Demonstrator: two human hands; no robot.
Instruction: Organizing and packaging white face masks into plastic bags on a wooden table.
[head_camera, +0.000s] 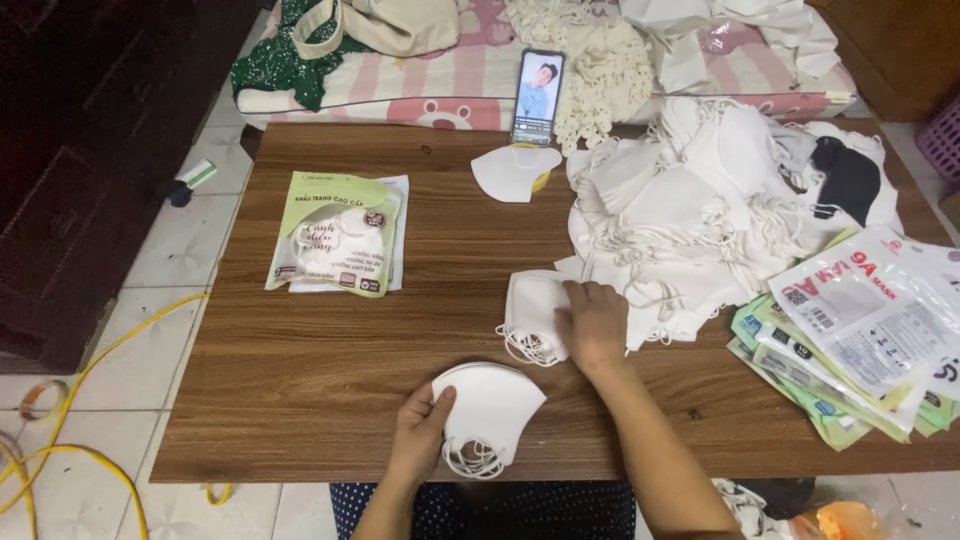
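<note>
My left hand (418, 432) holds a small stack of folded white face masks (492, 405) at the near edge of the wooden table (330, 340), ear loops dangling below. My right hand (593, 322) rests palm-down on another flat bundle of white masks (530, 310) just beyond. A large heap of loose white masks (690, 200) with tangled ear loops fills the right half of the table, with one black mask (850, 175) on it.
Filled green-and-clear mask packets (335, 235) lie at the left. A stack of empty packets (860, 325) lies at the right edge. A phone (538, 95) stands propped at the far edge behind a single mask (512, 172). A bed with cloth lies beyond; yellow cable (90, 455) runs on the floor.
</note>
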